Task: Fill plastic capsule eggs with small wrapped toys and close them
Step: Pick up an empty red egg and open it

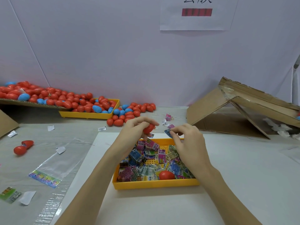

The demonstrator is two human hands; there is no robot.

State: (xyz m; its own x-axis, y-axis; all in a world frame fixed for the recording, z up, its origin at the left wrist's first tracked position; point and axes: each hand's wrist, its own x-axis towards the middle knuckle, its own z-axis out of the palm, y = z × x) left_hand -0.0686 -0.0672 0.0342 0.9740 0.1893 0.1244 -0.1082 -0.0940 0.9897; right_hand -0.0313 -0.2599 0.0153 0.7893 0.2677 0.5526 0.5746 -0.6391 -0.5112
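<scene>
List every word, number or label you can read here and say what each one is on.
White wall sheet: large dark characters cut off by the frame's top edge, unreadable; red bar beneath blurred.
Wrapped toys in the yellow tray: barcodes and print, too small.
Clear bag header strip: colourful, blurred.

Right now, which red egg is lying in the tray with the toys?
The red egg at the tray's near edge; it alone lies among the wrapped toys.

Glossy smooth plastic eggs [84, 103]; matt yellow plastic tray [154, 184]; shiny crinkled film on wrapped toys [146, 171]; rough brown cardboard box [211, 106]; matt white paper sheet [243, 159] over tabletop.
</scene>
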